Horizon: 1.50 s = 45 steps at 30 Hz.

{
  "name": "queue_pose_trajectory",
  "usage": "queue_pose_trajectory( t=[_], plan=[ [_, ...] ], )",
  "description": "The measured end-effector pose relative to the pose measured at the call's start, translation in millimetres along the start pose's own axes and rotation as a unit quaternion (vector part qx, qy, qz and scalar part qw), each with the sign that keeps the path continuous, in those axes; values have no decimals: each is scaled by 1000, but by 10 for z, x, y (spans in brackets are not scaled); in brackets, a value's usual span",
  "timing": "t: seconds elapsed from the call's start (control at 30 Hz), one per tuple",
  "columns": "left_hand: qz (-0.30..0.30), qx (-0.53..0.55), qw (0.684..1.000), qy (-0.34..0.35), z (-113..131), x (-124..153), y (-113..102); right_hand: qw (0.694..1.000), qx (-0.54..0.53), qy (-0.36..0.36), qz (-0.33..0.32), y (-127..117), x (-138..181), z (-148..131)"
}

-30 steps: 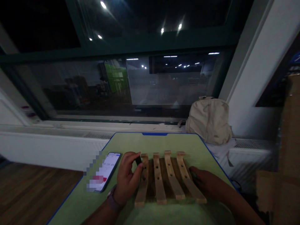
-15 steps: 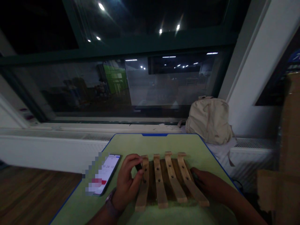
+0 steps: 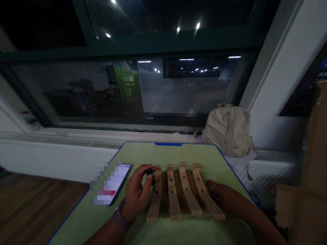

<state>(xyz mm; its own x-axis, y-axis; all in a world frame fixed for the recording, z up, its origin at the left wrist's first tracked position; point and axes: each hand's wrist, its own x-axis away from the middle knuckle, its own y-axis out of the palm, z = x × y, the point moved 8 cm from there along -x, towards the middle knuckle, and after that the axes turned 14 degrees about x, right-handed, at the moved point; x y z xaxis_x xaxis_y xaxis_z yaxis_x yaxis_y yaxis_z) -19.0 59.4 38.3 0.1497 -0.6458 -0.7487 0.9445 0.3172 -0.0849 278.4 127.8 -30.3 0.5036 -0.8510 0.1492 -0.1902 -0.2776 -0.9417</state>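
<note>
At the far left, a wood-plank floor (image 3: 33, 204) lies below the left edge of the green worktop (image 3: 163, 153), which has a blue border and a blue tab at the middle of its far edge. Near that left edge, a smartphone (image 3: 120, 180) lies at a slant with its screen lit, partly masked by pixel blocks. Just right of it is your left hand (image 3: 136, 194), with a strap (image 3: 120, 217) around the wrist. It is closed in a pinch on a small dark piece (image 3: 150, 176), held between thumb and fingertips right beside the far end of the first slat; the view doesn't show what the piece is. The wooden slat rack (image 3: 173, 200) sits toward the near side of the worktop, around its middle: four pale drilled slats laid across darker boards, their near ends splaying rightward. Your right hand (image 3: 219, 194) lies at the rack's right side, with its fingers against the outer slat; in this dim light you cannot tell whether it grips anything or only rests there. Past the worktop's far right corner, a beige backpack (image 3: 227, 131) sits on a white cloth (image 3: 240, 163) atop a radiator (image 3: 273, 170), and a cardboard box (image 3: 313, 160) stands at the far right.
</note>
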Motion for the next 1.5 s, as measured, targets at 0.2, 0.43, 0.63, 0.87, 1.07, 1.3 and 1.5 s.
queue_pose_trajectory(
  t=[0.2,0.43,0.63,0.87,1.07,1.3,1.5],
  plan=[
    [11,-59,993,101,288,-159,-17,1000,-10,-16,-15,-19,8,-22],
    [21,-20,997,72,217,-173,-24,999,5,-12,-47,-4,2,-22],
    [11,46,999,10,76,-120,40,998,2,-23,-63,-3,-11,-52],
    [8,-37,993,115,348,-216,0,997,-10,-24,-69,-47,6,-106],
    [-4,21,999,32,213,-159,26,998,9,-9,-62,-3,3,-48],
    [-30,25,997,73,266,-148,47,999,-2,-13,-50,-42,27,-101],
    [-15,-30,996,81,302,-159,42,999,-14,-9,-37,-49,27,-91]
  ],
)
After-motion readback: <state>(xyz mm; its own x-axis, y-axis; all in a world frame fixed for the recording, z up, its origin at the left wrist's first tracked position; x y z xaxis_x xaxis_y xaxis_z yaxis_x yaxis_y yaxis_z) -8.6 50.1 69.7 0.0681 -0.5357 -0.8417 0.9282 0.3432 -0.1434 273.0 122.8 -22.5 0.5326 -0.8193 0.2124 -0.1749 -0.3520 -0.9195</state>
